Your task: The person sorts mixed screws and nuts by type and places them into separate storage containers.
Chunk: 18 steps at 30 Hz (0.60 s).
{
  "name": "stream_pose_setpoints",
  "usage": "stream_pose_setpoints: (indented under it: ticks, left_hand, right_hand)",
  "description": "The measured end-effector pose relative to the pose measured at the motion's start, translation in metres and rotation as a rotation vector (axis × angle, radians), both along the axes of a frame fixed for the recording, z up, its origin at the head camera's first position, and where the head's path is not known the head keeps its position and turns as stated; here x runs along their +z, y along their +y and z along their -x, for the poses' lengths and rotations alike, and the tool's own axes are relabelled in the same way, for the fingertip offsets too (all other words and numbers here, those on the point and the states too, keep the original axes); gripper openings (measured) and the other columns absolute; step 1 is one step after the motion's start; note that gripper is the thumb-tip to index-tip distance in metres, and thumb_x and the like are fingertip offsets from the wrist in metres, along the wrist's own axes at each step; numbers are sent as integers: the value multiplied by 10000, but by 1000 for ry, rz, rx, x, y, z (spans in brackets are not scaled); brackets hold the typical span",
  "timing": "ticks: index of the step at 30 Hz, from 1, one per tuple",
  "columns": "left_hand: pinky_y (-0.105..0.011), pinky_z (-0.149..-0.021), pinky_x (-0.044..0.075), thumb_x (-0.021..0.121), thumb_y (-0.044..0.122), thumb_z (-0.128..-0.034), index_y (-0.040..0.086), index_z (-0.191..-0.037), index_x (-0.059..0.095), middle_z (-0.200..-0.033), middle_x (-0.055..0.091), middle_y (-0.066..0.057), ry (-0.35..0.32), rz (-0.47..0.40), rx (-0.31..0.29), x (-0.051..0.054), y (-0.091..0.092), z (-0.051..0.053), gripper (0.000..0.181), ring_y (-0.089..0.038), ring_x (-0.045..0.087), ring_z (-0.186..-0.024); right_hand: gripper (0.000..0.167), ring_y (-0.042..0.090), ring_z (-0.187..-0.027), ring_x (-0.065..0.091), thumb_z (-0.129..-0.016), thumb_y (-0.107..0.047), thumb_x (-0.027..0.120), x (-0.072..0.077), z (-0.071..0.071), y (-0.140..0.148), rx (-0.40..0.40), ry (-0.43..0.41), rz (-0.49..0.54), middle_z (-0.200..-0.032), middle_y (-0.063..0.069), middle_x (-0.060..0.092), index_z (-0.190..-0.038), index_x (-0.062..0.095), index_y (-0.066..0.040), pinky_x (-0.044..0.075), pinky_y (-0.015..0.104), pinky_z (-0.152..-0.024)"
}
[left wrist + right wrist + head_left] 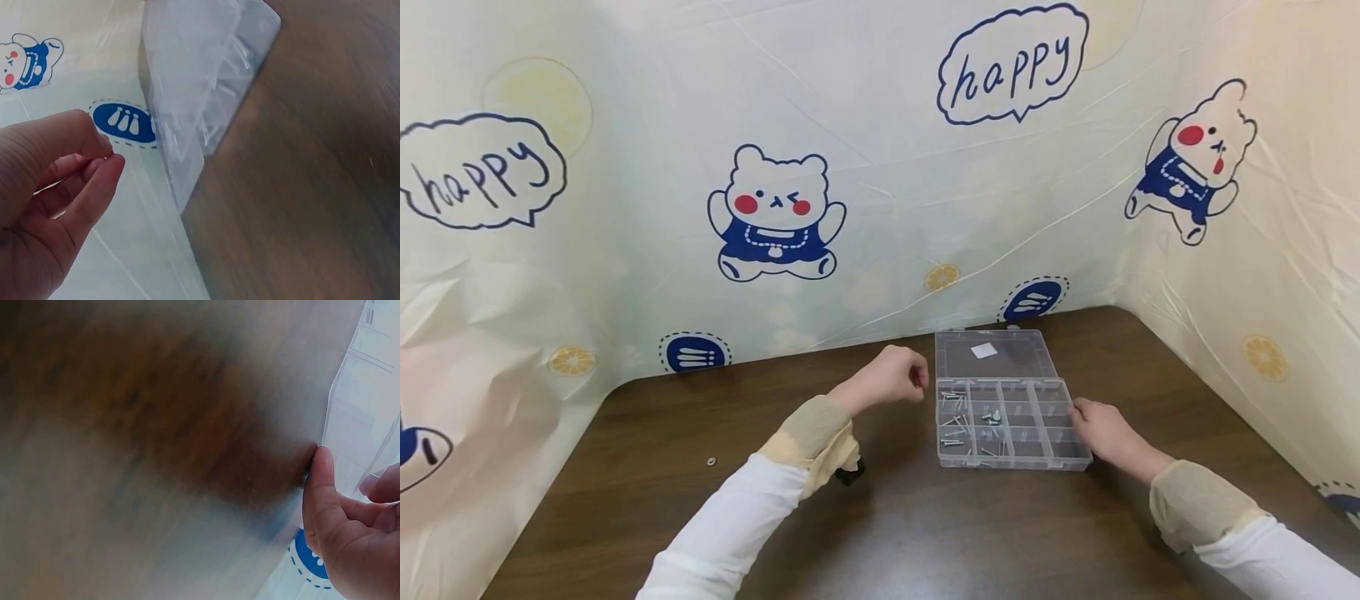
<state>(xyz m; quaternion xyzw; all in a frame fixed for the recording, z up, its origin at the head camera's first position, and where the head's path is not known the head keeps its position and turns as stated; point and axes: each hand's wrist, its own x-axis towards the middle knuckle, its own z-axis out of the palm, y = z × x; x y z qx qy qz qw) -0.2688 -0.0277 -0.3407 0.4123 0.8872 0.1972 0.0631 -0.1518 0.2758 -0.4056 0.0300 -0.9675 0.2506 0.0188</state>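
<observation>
A clear plastic compartment box (1060, 460) lies on the table with its lid (1030, 358) folded back behind it. Screws (953, 421) sit in its left column, and more small metal hardware (992, 417) lies in the second column. My right hand (1108, 429) holds the box's right edge between thumb and fingers; the right wrist view shows this hand (356, 531) at the box wall. Just left of the lid is my left hand (887, 379), raised off the table. Its thumb and forefinger meet at the tips in the left wrist view (62, 187), with nothing visible between them.
On the left of the brown table (647, 517) lies a small round washer-like piece (711, 461). A dark object (850, 473) is partly hidden by my left sleeve. A printed cloth (880, 208) hangs around the table's back and sides. A white square (983, 350) shows on the lid.
</observation>
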Motion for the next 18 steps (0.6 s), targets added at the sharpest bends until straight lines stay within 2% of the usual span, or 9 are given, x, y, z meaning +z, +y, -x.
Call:
stream_pose_setpoints:
  ticks: [6, 13, 18]
  left_hand:
    - [-163, -608, 426, 695, 52, -662, 114, -691, 638, -655, 606, 61, -73, -56, 38, -7, 16, 2, 89, -25, 533, -615]
    - [-164, -609, 425, 688, 70, -716, 85, -744, 671, -685, 624, 36, -196, -128, 106, -8, 38, 2, 37, -39, 533, -626]
    - [-155, -586, 405, 697, 91, -722, 70, -742, 675, -658, 610, 40, -195, -136, 162, -12, 56, 2, 36, -38, 498, -593]
  right_hand:
    - [197, 149, -556, 443, -918, -73, 411, 0, 0, 0, 3, 13, 2, -604, 15, 459, -784, 519, 21, 386, 325, -538]
    - [208, 152, -561, 438, -928, -82, 404, 0, -1, 1, 1, 6, 8, -611, 19, 453, -783, 512, 21, 378, 324, -530]
    - [204, 154, -559, 440, -924, -79, 408, 0, 0, 1, -1, 3, 9, -607, 19, 451, -767, 504, 8, 382, 326, -534]
